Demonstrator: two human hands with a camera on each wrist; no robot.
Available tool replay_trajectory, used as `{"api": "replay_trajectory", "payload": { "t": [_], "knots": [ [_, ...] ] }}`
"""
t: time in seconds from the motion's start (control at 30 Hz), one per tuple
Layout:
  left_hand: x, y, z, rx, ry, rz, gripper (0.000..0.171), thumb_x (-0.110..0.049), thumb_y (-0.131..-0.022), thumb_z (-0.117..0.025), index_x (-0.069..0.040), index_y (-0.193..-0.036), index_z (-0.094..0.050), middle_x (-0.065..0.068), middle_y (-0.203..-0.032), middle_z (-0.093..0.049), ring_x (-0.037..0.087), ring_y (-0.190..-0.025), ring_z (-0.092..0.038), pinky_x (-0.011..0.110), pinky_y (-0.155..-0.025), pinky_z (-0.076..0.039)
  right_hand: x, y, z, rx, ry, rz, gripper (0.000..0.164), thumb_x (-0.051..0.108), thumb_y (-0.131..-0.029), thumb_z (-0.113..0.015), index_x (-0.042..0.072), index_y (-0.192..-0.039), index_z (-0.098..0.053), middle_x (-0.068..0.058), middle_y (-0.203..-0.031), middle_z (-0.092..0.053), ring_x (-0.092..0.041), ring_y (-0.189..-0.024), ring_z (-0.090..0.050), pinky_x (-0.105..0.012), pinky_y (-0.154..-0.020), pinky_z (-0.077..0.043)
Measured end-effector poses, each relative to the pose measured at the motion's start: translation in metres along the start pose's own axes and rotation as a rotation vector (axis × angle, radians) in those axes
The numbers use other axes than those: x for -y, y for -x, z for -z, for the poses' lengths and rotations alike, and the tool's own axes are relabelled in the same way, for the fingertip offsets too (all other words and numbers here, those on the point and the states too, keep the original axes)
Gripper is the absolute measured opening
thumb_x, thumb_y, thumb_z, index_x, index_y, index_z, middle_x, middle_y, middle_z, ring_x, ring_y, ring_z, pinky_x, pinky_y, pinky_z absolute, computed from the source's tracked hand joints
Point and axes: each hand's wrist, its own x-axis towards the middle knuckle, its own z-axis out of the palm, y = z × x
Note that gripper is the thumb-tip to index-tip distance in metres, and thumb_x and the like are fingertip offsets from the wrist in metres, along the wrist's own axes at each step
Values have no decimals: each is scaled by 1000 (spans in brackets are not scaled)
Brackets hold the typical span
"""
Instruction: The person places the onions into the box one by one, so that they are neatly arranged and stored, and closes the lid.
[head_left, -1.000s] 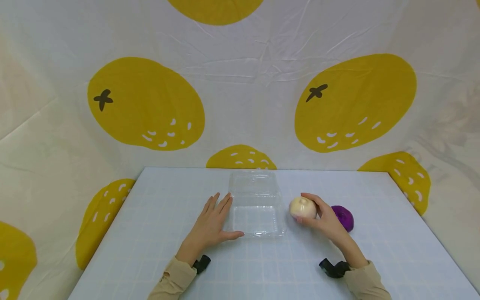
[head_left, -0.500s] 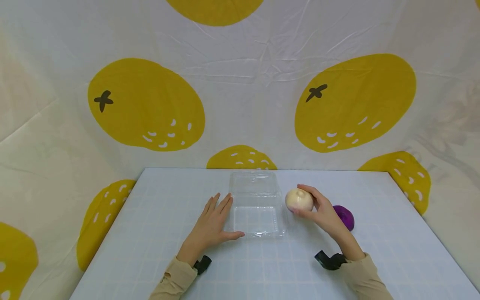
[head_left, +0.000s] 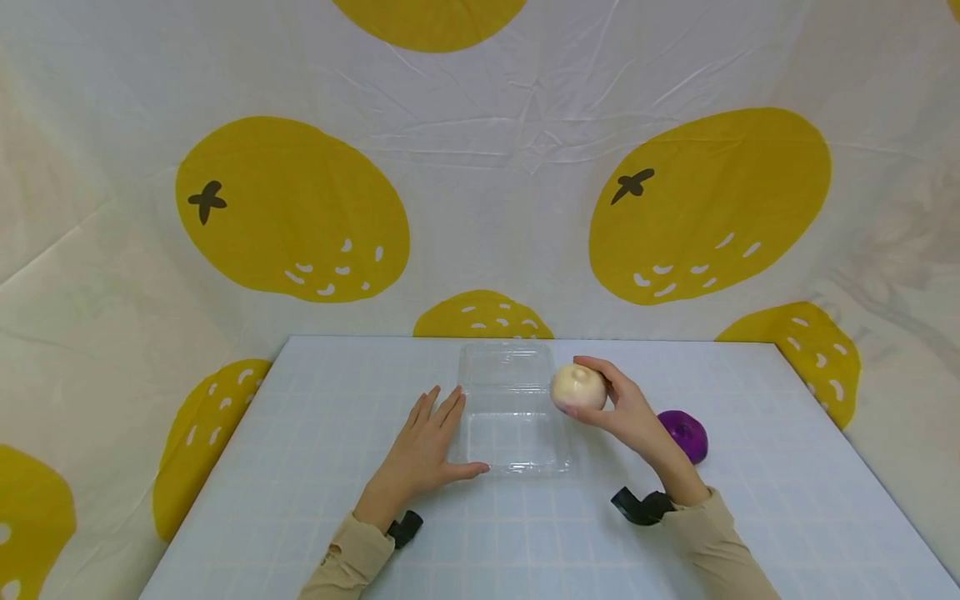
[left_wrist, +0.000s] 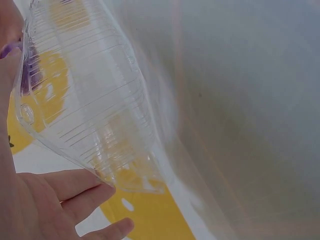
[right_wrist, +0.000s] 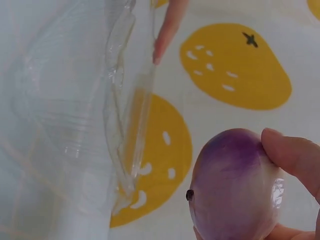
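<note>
The right hand point(head_left: 628, 417) grips the turnip point(head_left: 577, 387) (whitish on top, purple underneath) between fingers and thumb, holding it at their left, raised off the surface point(head_left: 517, 542) beside the clear box point(head_left: 513, 442). The left hand point(head_left: 423, 446) has its fingers straight and spread, the unfolded box just to their right; the purple vegetable point(head_left: 686, 437) lies to the right of the gripping fingers.

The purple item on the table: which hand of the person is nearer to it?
Right. The right hand is just left of the purple item, holding the pale bulb; the left hand is farther off, at the clear box's left side.
</note>
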Motion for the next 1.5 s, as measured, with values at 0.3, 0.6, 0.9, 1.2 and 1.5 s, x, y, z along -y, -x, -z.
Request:
{"api": "replay_trajectory", "payload": {
  "t": [0.3, 0.6, 0.9, 1.2, 1.5],
  "knots": [
    [1, 0, -1, -3, -11, -6, 111, -81, -79, -55, -3, -155, -31, 10, -161, -29, 39, -147, -20, 50, -121, -11, 15, -13, -12, 36, 25, 33, 70, 18, -81, -83, 10, -141, -49, -12, -143, -48, -33, -128, -44, -59, -106, -40],
    [0, 0, 1, 3, 8, -3, 112, -81, -79, -55, -2, -154, -32, 10, -161, -28, 40, -147, -20, 50, -121, -11, 27, -26, -27, 48, 51, 62, 68, 19, -78, -86, 8, -136, -54, -12, -137, -55, -31, -117, -53, -52, -101, -46],
    [0, 0, 2, 6, 2, -6, 111, -81, -80, -54, -2, -154, -31, 11, -161, -28, 40, -147, -20, 50, -121, -11, 31, -39, -44, 100, 62, 55, 64, 21, -78, -85, 8, -134, -55, -12, -136, -54, -31, -114, -55, -52, -100, -47],
    [-1, 0, 4, 3, 12, -9, 111, -79, -79, -58, -1, -154, -32, 11, -160, -30, 41, -147, -21, 51, -121, -11, 29, -43, -66, 154, 89, 93, 65, 22, -75, -87, 7, -131, -57, -11, -134, -54, -27, -113, -55, -45, -94, -49],
    [-2, 0, 5, 12, 22, -1, 110, -78, -80, -59, -1, -154, -31, 11, -161, -29, 40, -147, -19, 50, -121, -10, 26, -44, -84, 148, 147, 80, 62, 20, -72, -89, 5, -126, -62, -10, -131, -59, -27, -111, -57, -44, -93, -51]
  ]
}}
